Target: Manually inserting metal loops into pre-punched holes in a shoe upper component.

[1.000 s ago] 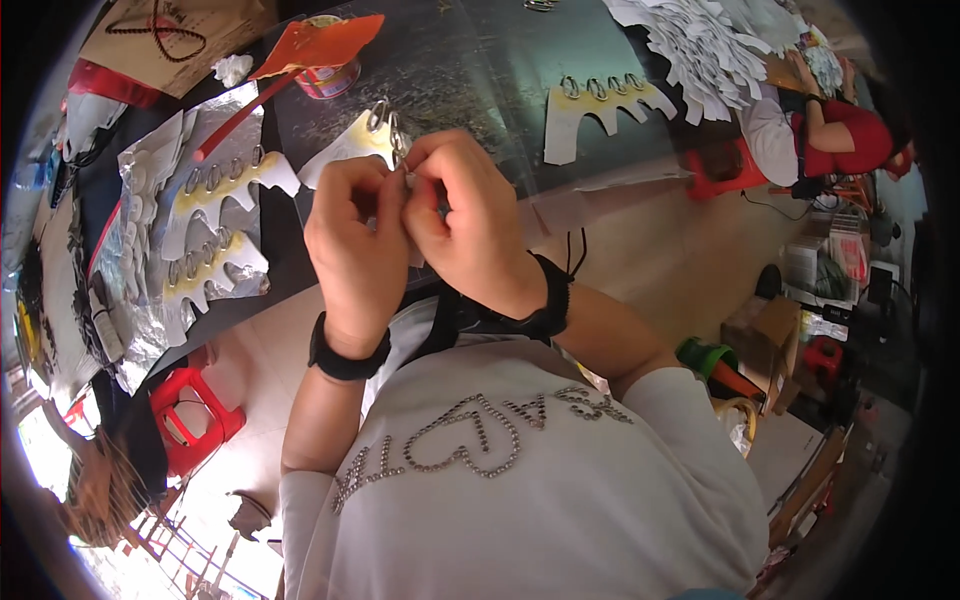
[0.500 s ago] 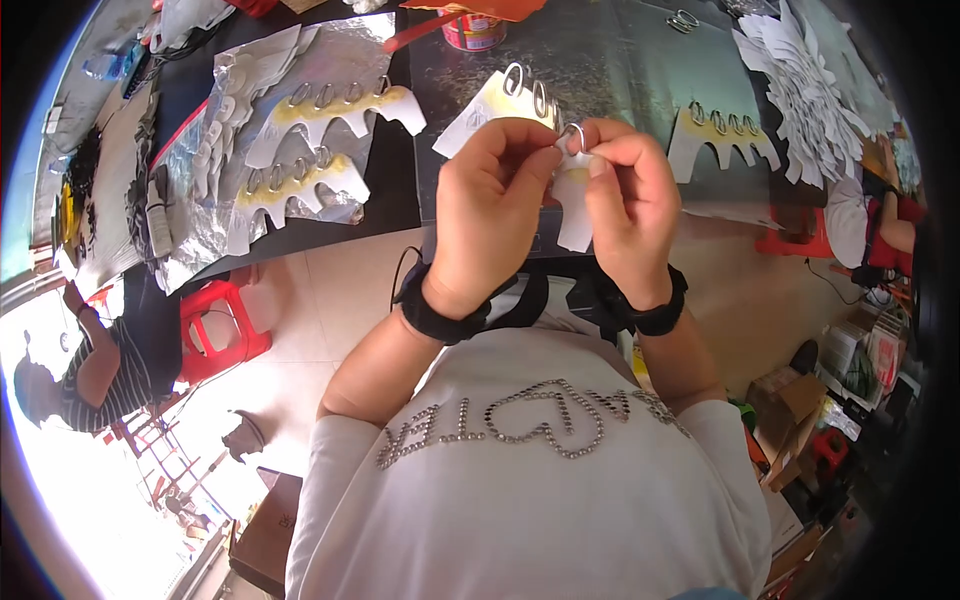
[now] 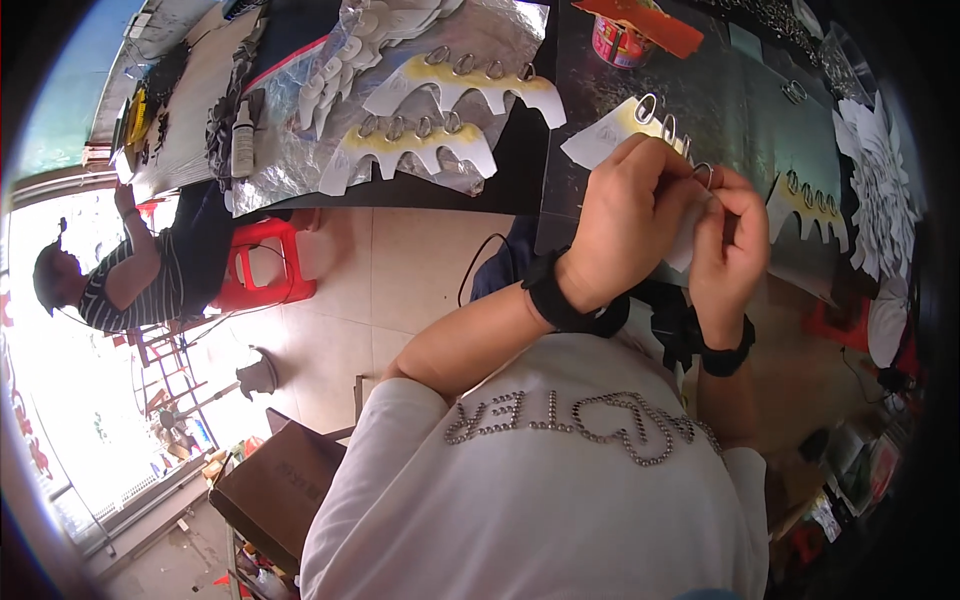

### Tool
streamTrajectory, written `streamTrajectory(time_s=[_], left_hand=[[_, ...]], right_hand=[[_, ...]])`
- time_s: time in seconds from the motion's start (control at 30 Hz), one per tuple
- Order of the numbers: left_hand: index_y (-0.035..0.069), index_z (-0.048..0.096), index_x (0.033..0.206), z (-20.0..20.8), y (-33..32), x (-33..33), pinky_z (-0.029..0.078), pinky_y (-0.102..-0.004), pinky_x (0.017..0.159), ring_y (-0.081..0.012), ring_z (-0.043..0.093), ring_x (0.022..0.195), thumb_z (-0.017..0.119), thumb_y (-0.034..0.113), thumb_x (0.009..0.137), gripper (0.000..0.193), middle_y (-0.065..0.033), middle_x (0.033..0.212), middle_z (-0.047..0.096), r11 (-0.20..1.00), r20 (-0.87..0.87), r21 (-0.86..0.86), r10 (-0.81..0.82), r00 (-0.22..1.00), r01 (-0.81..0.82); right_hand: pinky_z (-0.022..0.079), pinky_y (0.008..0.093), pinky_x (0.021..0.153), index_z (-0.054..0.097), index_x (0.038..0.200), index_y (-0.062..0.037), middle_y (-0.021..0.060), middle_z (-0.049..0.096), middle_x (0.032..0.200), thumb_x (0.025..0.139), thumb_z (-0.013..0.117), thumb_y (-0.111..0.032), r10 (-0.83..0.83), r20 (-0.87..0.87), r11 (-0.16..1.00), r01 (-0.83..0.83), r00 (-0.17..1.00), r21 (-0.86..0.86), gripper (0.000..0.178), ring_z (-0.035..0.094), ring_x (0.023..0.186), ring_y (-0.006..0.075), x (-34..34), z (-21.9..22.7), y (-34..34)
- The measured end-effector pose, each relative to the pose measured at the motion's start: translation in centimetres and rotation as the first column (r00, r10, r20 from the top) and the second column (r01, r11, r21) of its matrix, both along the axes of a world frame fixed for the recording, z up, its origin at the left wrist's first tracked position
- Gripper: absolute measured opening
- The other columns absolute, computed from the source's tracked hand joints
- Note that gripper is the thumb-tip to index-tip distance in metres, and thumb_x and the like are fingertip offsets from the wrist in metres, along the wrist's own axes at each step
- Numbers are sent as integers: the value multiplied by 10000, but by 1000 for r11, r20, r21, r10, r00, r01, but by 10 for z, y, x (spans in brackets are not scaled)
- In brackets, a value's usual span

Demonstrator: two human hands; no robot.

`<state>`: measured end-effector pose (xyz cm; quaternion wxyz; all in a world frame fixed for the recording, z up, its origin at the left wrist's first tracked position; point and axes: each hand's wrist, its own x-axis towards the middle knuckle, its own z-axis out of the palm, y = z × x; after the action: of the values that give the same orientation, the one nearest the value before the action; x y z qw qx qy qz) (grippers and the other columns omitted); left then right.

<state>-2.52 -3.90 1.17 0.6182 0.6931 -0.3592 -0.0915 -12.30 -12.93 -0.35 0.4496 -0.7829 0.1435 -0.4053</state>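
Both hands are closed at the near edge of the dark table, on a white pronged paper card [image 3: 603, 137] with a yellowish smear. Oval metal rings [image 3: 646, 108] stand along its upper edge. My left hand [image 3: 622, 222] pinches the card near its middle, its fingers hiding part of it. Beside it, my right hand [image 3: 733, 245] pinches at a metal ring [image 3: 704, 174] on the card's right part; the exact contact is hidden by the fingers. A similar ringed card [image 3: 806, 212] lies just right of my hands.
Two more ringed cards [image 3: 470, 85] [image 3: 410, 145] lie on silvery film at left, by a white bottle [image 3: 243, 140]. A red tub [image 3: 618, 45] stands behind my hands under an orange piece [image 3: 655, 25]. White cut pieces [image 3: 870, 190] pile at right. Another person [image 3: 150, 265] is at far left.
The view has swung left, so table and hands appear farther right. Both hands still pinch the card and ring close together. The other person at left shows more fully.
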Motion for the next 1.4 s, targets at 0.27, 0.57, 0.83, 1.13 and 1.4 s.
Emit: streamTrajectory(time_s=[0.27, 0.57, 0.83, 1.13, 1.4], left_hand=[[-18, 592, 881, -7, -8, -1, 481, -251, 593, -119, 600, 664, 685, 6, 814, 117, -70, 769, 613, 994, 70, -110, 9, 997, -2], [-22, 593, 887, 8, -2, 4, 456, -236, 569, -74, 554, 628, 639, 53, 864, 91, -43, 713, 621, 989, -455, -72, -149, 878, 130], [-26, 601, 902, 5, -3, -3, 493, -263, 578, -130, 642, 659, 668, 48, 831, 123, -97, 771, 658, 993, -327, -47, -115, 938, 105], [-17, 620, 855, 2, -5, -6, 481, -274, 529, -171, 620, 598, 721, 60, 761, 157, -110, 764, 630, 1000, -132, 2, -30, 991, 30], [-8, 634, 865, 3, -3, -7, 466, -251, 519, -144, 604, 600, 728, 75, 758, 165, -102, 789, 627, 999, -141, 43, -7, 990, 14]], right_hand=[[499, 240, 720, 546, 950, 13, 111, 635, 1064, 916, 514, 1, -2, 31, 923, -10, 1000, 385, 48, 597, 847, 117, -2, 8, -3], [430, 180, 665, 517, 929, 5, 89, 629, 1072, 908, 489, 47, 130, 66, 945, -144, 989, 295, 55, 520, 760, 36, -3, 16, -10], [429, 176, 626, 509, 931, 9, 87, 635, 1039, 889, 509, 71, 81, 47, 967, -90, 996, 239, 75, 518, 741, 40, -3, 7, -7], [482, 231, 640, 513, 910, 22, 109, 638, 992, 849, 542, 89, 10, 29, 998, -12, 1000, 58, 95, 576, 721, 115, 0, 2, -6], [489, 247, 643, 516, 906, 24, 126, 633, 977, 824, 546, 114, 7, 37, 1000, -6, 999, -26, 125, 596, 728, 154, 3, 2, -6]])
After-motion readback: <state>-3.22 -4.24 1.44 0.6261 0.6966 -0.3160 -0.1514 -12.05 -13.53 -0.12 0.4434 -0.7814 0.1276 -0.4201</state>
